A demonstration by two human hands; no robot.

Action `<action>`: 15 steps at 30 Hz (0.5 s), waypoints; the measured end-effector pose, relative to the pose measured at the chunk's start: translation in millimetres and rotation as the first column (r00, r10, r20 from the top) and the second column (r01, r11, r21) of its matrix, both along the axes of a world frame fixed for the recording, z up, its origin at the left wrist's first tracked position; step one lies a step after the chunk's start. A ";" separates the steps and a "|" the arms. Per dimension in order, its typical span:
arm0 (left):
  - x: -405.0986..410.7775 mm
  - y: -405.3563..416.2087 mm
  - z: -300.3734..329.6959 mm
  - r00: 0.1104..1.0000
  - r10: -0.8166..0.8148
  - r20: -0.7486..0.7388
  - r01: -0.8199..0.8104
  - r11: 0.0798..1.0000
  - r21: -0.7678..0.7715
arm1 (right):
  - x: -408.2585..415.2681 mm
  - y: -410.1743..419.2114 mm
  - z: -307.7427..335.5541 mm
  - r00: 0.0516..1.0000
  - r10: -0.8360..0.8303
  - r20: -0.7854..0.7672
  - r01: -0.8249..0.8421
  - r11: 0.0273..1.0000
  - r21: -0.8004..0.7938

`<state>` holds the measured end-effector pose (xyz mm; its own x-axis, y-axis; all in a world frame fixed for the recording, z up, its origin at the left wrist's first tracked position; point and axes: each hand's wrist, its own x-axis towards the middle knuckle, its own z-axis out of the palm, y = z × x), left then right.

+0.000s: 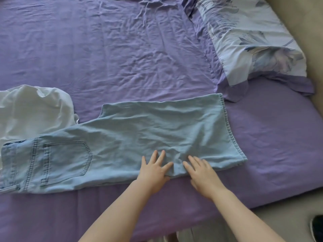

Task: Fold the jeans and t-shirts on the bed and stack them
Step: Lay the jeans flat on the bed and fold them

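A pair of light blue denim jeans (122, 142) lies flat across the near part of a bed covered in a wrinkled purple fitted sheet (113, 49). The jeans are folded lengthwise, leg over leg, with the waistband and a stitched back pocket at the left and the hems at the right. Both hands rest palm down on the near edge of the leg fabric, just beside each other. The left hand (154, 169) has straight, spread fingers pressing the denim. The right hand (201, 173) also lies flat with fingers extended; a small ridge of cloth bunches between the two hands. A crumpled white t-shirt (33, 110) sits at the left, its lower edge apparently tucked under the jeans' waistband end. A pillow in a pale blue floral pillowcase (251, 37) lies at the upper right.
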<state>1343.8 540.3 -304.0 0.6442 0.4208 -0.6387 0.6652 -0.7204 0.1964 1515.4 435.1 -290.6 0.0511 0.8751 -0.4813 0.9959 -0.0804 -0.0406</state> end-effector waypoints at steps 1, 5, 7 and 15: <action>-4.3 1.4 -0.9 1.000 0.027 -0.009 -0.027 1.000 -0.006 | -11.0 4.0 1.7 1.000 0.017 -0.016 -0.017 1.000 0.015; -34.0 12.4 -3.3 0.989 0.144 -0.041 -0.144 0.990 0.008 | -50.4 26.2 6.2 0.995 0.094 -0.041 -0.091 0.993 0.072; -50.4 17.1 -3.5 0.970 0.240 -0.039 -0.240 0.971 0.000 | -66.5 40.5 0.2 0.992 0.106 -0.072 -0.102 0.993 0.056; -109.9 28.7 -4.2 0.882 0.467 -0.059 -0.466 0.884 0.034 | -115.4 94.2 -28.0 0.987 0.012 -0.159 -0.019 0.999 -0.041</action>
<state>1233.9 569.0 -308.2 0.3286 0.6750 -0.6607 0.9360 -0.3263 0.1321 1400.1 529.3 -318.6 -0.0423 0.8539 -0.5187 0.9782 -0.0703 -0.1955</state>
